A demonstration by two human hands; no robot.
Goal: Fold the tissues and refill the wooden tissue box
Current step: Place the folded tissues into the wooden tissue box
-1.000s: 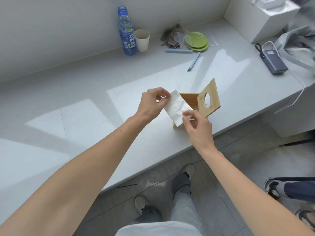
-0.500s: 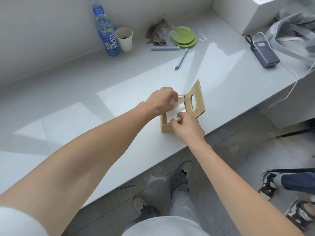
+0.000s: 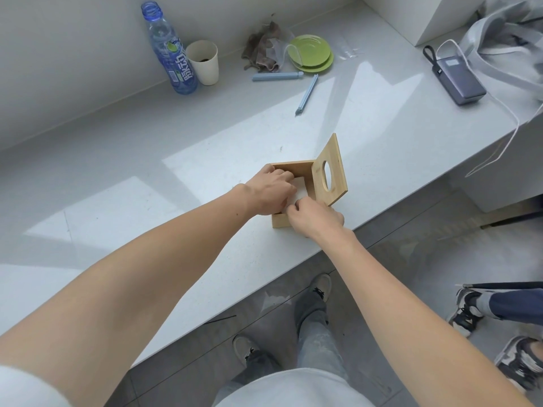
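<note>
Head view: both hands, left hand [image 3: 271, 190] and right hand [image 3: 316, 216], pinch the folded tissue [image 3: 300, 188] into the wooden tissue box [image 3: 293, 168]; next, likely release and close the lid [image 3: 330, 171].

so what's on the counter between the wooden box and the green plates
Head view: only one light blue sealing clip lies between the wooden tissue box and green plates; otherwise bare counter.

I see a tissue box [image 3: 293, 168] of pale matt wood with fine grain. The counter [image 3: 147, 160] looks like smooth, slightly glossy stone. The bottle [image 3: 170, 51] is clear shiny plastic, the cup [image 3: 204, 64] matt paper.
</note>
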